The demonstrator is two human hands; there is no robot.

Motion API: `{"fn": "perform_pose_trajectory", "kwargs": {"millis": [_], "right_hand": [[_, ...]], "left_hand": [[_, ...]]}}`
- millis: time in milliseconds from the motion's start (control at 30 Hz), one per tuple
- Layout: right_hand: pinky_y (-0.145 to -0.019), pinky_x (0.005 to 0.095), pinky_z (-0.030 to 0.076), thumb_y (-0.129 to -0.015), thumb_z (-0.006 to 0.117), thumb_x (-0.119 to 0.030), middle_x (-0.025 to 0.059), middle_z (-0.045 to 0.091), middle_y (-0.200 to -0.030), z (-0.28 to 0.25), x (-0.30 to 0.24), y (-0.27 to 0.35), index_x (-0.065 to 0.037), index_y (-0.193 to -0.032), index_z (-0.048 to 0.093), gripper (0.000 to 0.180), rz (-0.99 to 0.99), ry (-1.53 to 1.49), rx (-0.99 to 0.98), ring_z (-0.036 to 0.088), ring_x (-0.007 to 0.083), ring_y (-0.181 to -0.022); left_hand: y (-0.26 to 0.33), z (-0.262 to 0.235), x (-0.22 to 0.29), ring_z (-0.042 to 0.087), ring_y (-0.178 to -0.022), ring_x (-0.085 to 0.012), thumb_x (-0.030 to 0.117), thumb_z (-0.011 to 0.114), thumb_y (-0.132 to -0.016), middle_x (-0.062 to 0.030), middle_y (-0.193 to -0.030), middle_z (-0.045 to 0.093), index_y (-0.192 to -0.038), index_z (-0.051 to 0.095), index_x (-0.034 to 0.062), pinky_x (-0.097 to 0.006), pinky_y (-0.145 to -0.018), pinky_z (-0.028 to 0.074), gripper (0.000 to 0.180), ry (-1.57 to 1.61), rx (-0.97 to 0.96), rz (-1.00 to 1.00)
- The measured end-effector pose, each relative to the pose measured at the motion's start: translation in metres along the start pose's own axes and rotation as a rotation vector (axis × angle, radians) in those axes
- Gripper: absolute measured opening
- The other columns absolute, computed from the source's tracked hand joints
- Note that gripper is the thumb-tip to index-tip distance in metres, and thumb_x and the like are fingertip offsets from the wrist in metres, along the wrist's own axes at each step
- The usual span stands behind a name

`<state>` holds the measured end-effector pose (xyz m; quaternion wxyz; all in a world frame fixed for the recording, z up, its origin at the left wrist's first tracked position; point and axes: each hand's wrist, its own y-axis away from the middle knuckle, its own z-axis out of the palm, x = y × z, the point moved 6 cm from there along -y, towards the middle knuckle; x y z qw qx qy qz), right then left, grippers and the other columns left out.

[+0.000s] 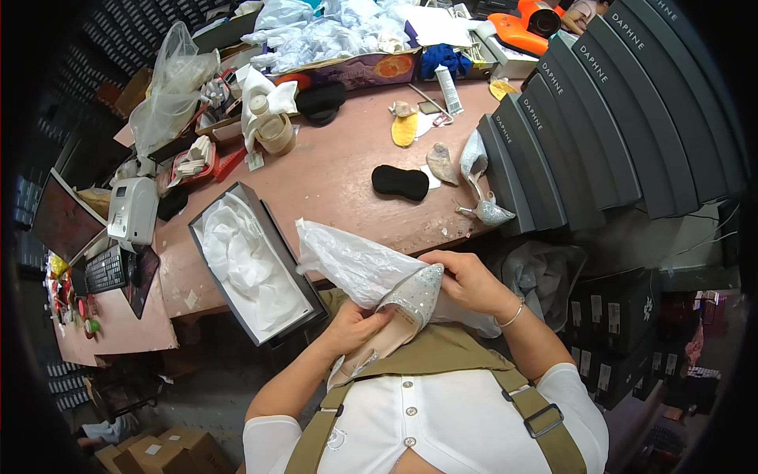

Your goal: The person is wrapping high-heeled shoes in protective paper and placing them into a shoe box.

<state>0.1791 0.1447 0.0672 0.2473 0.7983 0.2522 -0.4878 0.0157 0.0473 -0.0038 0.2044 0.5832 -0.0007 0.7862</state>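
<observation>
A glittery silver pointed-toe shoe (418, 291) with a beige inside is held up close to my body, its toe pointing up and to the right. My left hand (355, 325) grips the shoe's side, thumb at the opening and the other fingers partly hidden. At the toe, my right hand (470, 283) is closed with its fingertips pressed on the tip. A thin white translucent sheet (355, 259) lies against the shoe and spreads up and left over the table edge. Left of it, an open dark shoe box (292, 261) holds crumpled white tissue paper (237, 245).
Another glittery silver high-heeled shoe (495, 212) rests on the pink table (316, 178) beside stacked dark shoe boxes (530, 158). A black sponge-like pad (400, 182), a white tube (448, 88) and a cloudy cup (276, 134) are farther back. A keyboard (106, 270) sits left.
</observation>
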Motion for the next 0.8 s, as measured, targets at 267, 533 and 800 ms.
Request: {"fn": "perform_pose_trajectory", "kwargs": {"millis": [267,533,800], "right_hand": [[-0.078,0.0287,0.049,-0.087,0.053,0.001,0.0116,0.068,-0.091,-0.009,-0.006,-0.011,0.002,-0.108,0.062,0.022,-0.06,0.042,-0.032,0.062,0.0153,-0.082],[-0.088,0.0323,0.049,-0.087,0.055,-0.012,0.0149,0.069,-0.106,-0.02,-0.029,-0.037,0.003,-0.12,0.059,0.037,-0.134,-0.147,-0.375,0.065,0.023,-0.097],[-0.082,0.032,0.05,-0.081,0.072,-0.022,0.0161,0.067,-0.107,0.062,-0.096,-0.062,-0.001,-0.114,0.062,0.04,-0.42,0.025,-0.654,0.065,0.0256,-0.089]], "left_hand": [[0.01,-0.004,-0.014,0.053,-0.116,-0.015,0.0,0.058,-0.091,-0.0064,-0.129,0.056,-0.135,0.047,0.0021,-0.032,-0.101,0.041,0.046,0.097,0.081,0.05],[0.014,0.004,0.046,0.047,-0.125,-0.0274,-0.003,0.053,-0.086,-0.0149,-0.134,0.051,-0.133,0.048,0.0013,-0.037,-0.107,0.034,0.048,-0.502,0.009,0.177],[0.023,0.003,-0.016,0.043,-0.128,-0.032,0.022,0.063,-0.089,-0.0194,-0.136,0.047,-0.136,0.047,0.0054,-0.04,-0.109,0.032,0.052,-0.809,-0.053,0.002]]}}
